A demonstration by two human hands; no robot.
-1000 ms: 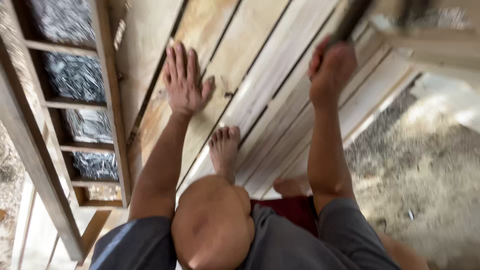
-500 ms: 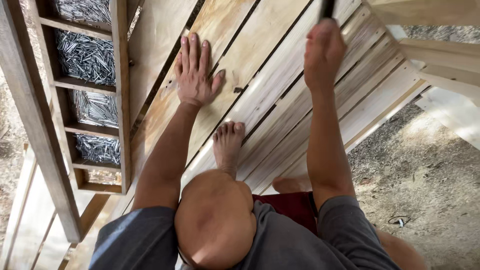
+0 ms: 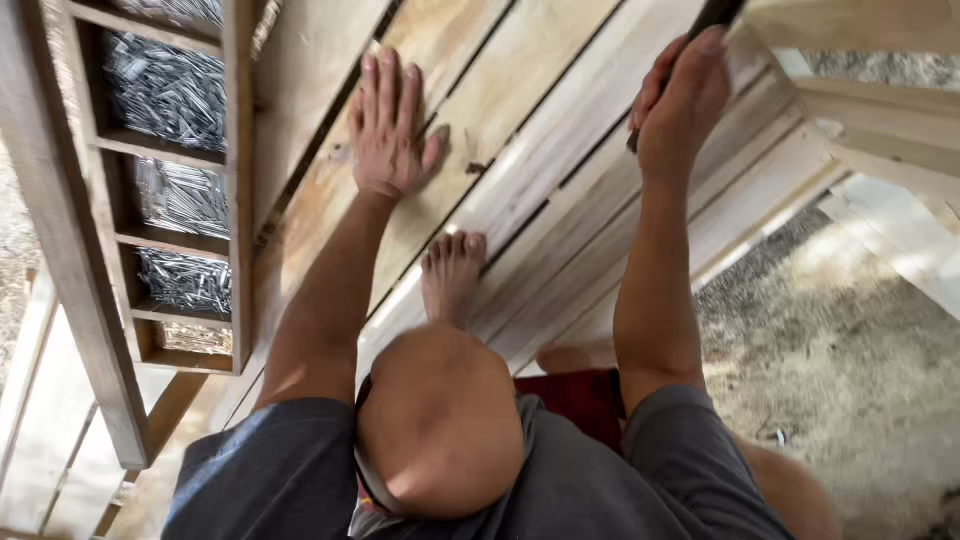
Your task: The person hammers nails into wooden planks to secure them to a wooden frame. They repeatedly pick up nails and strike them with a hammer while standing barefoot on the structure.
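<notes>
My left hand (image 3: 390,125) lies flat, fingers spread, on a pale wooden plank (image 3: 470,130) of a slatted panel. My right hand (image 3: 685,100) is closed around a dark handle (image 3: 712,14) that runs out of the top of the frame; its head is hidden. A small dark mark or nail (image 3: 476,167) shows on the plank just right of my left hand. My bare foot (image 3: 452,275) rests on the planks below the left hand, with my bent knee (image 3: 440,420) in front of it.
A wooden tray (image 3: 238,200) with compartments full of several grey nails (image 3: 165,90) stands at the left. A long wooden beam (image 3: 70,250) runs beside it. Gravelly ground (image 3: 830,370) lies at the right, with more pale timber (image 3: 900,130) at the upper right.
The view has shifted so the nail tray shows more fully. My left hand stays flat on the plank; my right hand stays on the dark handle near the top edge.
</notes>
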